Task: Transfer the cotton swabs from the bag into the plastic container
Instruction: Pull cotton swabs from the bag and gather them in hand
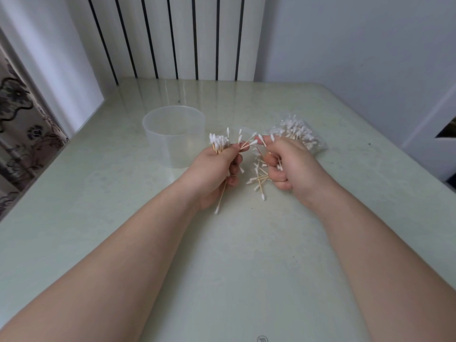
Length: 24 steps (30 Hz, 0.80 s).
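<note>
A bundle of cotton swabs [218,143] stands in the left hand [217,171], fingers [237,160] curled round it; the right hand [288,164] pinches a few more; loose swabs [257,178] lie on the desk [222,255], the bag [298,134] just behind. Gathering step, seemingly; next, the bundle wants dropping into the plastic container [174,137].

Glossy pale green tabletop [98,230]. Beyond the left hand [214,171], a white panel [172,38] with black stripes; right of the right hand [293,164], plain wall [357,45]; floral curtain [19,124] far left.
</note>
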Tool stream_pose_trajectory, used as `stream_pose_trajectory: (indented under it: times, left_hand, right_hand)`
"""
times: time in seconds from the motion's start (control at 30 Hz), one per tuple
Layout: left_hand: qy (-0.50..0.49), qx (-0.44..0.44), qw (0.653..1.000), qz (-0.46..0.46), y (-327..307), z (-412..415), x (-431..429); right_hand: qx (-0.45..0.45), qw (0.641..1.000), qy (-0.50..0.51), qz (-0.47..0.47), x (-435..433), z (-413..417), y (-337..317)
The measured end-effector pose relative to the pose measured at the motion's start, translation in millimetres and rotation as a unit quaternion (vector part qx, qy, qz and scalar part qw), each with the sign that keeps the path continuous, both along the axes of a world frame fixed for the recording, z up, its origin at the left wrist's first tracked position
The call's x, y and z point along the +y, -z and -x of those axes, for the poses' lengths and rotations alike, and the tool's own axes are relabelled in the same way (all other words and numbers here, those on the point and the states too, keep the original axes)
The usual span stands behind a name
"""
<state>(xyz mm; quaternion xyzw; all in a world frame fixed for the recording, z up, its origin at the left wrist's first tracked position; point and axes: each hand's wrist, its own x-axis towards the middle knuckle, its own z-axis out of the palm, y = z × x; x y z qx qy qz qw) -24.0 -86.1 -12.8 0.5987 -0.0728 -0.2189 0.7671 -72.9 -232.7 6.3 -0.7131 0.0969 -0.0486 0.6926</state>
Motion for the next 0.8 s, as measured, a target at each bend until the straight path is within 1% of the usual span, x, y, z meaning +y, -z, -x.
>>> stream_pose_trajectory:
  times: [0.07,0.13,0.27,0.33,0.47,0.6,0.7,0.8]
  left_hand:
    - [-0.007,0.005,1.000,0.006,-1.0,0.2,-0.2]
    - [-0.012,0.012,1.000,0.012,-1.8,0.3,-0.8]
    - [-0.014,0.036,0.999,0.033,-2.4,-0.7,-1.2]
    - [-0.015,0.050,0.998,0.038,-2.6,-1.4,-0.6]
    - [-0.016,0.082,0.994,0.064,-2.7,-3.5,1.6]
    - [-0.004,0.091,0.994,0.068,-1.9,-3.3,3.7]
    - [0.004,0.079,0.996,0.051,-1.3,-1.8,2.5]
    - [0.010,0.045,0.999,0.014,-2.0,-1.7,1.8]
  right_hand:
    - [0.021,0.999,-0.012,-0.028,-1.3,0.1,0.5]
    - [0.025,0.999,-0.008,-0.022,0.7,0.3,1.9]
    - [-0.007,1.000,0.020,0.006,3.7,0.2,3.5]
    - [-0.022,1.000,0.013,0.014,4.2,0.7,3.9]
    - [-0.065,0.997,0.029,-0.022,5.8,0.9,3.1]
    - [-0.087,0.994,0.054,-0.028,5.2,-1.9,4.7]
    - [-0.096,0.994,0.053,0.004,5.6,-1.7,6.7]
    - [-0.093,0.993,0.049,0.052,7.5,-1.0,8.9]
